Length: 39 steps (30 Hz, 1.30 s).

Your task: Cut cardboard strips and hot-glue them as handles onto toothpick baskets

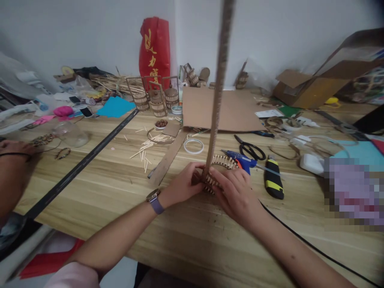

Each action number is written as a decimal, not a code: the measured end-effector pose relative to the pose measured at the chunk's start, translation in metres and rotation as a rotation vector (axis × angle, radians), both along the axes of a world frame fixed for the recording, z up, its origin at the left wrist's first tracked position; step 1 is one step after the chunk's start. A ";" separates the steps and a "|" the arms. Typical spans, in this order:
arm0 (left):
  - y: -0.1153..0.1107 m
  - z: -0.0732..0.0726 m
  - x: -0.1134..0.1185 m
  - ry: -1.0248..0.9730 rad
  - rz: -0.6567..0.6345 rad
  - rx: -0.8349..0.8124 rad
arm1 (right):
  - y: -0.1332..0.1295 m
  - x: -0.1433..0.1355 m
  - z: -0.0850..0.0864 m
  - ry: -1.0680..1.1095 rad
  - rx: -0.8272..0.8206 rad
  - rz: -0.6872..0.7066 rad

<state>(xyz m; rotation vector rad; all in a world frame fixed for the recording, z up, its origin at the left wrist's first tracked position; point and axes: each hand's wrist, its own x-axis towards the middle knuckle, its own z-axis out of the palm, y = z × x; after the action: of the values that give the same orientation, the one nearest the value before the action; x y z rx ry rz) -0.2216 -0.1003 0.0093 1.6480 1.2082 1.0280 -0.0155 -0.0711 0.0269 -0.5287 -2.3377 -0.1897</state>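
A long brown cardboard strip (218,92) stands upright, its lower end at the side of a small round basket of wooden sticks and cardboard (224,161). My left hand (184,182), with a watch at the wrist, pinches the strip's lower end from the left. My right hand (235,192) is closed round the right side of the basket, its fingers pressed on the wall near the strip. The fingers hide much of the basket. Just behind my right hand lies a blue glue gun (248,162), and beside it a black and yellow utility knife (273,180).
Black scissors (250,149), a white ring (193,146) and loose sticks (145,154) lie beyond my hands. Finished little baskets (157,105) stand before a red bag (154,48). A cardboard sheet (234,110) lies behind. Another person's arm (12,172) rests at left.
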 end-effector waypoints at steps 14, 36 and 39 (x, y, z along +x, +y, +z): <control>-0.001 -0.004 -0.001 0.056 0.027 0.019 | -0.003 0.000 -0.010 0.124 0.006 -0.007; -0.004 -0.005 -0.003 0.081 0.012 0.133 | -0.005 0.001 0.001 0.067 -0.046 0.004; -0.004 0.007 -0.008 0.103 0.051 0.305 | -0.006 0.001 0.001 0.071 -0.050 0.017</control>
<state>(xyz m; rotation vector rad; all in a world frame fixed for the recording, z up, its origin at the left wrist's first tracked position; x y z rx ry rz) -0.2296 -0.1045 0.0167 1.9322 1.2110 1.2197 -0.0143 -0.0768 0.0280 -0.5308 -2.2817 -0.1029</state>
